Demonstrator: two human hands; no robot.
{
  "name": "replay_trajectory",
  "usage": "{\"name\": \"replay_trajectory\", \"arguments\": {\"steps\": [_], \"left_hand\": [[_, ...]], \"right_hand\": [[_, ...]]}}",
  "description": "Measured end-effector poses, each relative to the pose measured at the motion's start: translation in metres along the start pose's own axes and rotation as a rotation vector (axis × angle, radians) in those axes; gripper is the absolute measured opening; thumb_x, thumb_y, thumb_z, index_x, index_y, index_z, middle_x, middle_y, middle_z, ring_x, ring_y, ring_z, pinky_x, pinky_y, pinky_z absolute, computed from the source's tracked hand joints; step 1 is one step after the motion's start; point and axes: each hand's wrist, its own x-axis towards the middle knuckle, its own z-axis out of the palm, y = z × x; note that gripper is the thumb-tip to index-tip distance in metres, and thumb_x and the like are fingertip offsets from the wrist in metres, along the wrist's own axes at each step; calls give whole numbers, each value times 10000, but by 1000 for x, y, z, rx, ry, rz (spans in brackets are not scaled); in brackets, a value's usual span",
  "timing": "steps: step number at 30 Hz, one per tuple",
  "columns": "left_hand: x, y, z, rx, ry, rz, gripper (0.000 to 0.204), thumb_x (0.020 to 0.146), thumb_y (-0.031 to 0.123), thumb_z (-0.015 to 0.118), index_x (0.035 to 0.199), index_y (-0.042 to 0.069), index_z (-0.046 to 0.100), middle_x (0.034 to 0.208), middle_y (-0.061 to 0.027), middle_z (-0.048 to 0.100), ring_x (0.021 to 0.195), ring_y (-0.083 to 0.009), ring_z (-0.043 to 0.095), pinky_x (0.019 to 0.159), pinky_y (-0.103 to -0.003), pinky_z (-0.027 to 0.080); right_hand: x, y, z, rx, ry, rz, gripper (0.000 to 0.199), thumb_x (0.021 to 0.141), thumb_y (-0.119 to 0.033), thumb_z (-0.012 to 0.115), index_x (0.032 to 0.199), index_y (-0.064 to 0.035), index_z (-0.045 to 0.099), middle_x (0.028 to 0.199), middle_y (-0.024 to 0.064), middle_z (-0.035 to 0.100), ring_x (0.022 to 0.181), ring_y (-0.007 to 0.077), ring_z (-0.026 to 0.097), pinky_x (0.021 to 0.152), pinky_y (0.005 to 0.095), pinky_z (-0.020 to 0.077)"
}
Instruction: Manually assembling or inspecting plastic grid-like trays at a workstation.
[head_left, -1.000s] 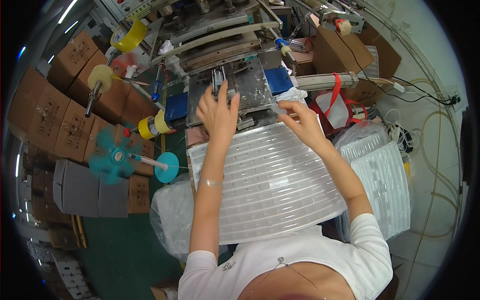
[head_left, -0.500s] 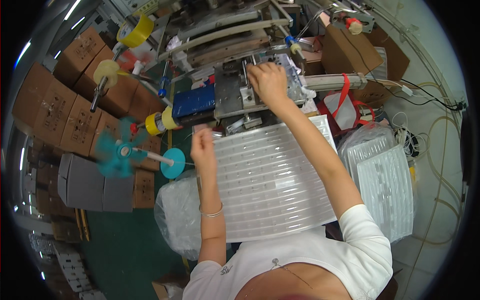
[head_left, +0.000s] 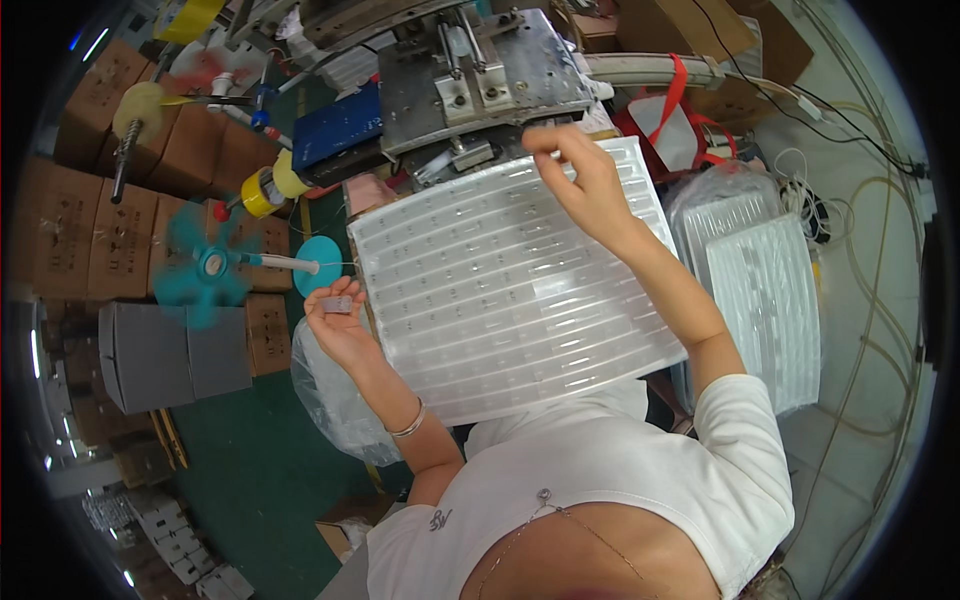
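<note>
right now the left hand (head_left: 340, 325) pinches a small clear part (head_left: 338, 303) just off the ribbed plastic tray (head_left: 500, 300)'s edge; the right hand (head_left: 585, 185), fingers narrowed with nothing visible between them, hovers beside the metal fixture (head_left: 480, 75). a loose pinch could drop that part onto the bag below.
</note>
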Motion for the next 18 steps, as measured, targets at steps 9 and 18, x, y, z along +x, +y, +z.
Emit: {"name": "replay_trajectory", "arguments": {"steps": [9, 18], "left_hand": [[-19, -10, 20, 27, -167, -37, 209, 919, 217, 342, 944, 64, 483, 910, -159, 606, 807, -236, 614, 710, -335, 515], [-31, -14, 33, 90, -250, -35, 221, 916, 223, 347, 954, 50, 481, 896, -154, 605, 780, -212, 606, 700, -316, 508]], "right_hand": [[-92, 1, -30, -478, -721, -132, 272, 763, -86, 608, 1029, -142, 625, 864, 31, 566, 811, 209, 599, 642, 319, 510], [-109, 14, -32, -642, -817, -147, 149, 738, -80, 561, 859, -114, 641, 918, 42, 552, 833, 202, 581, 674, 311, 513]]}}
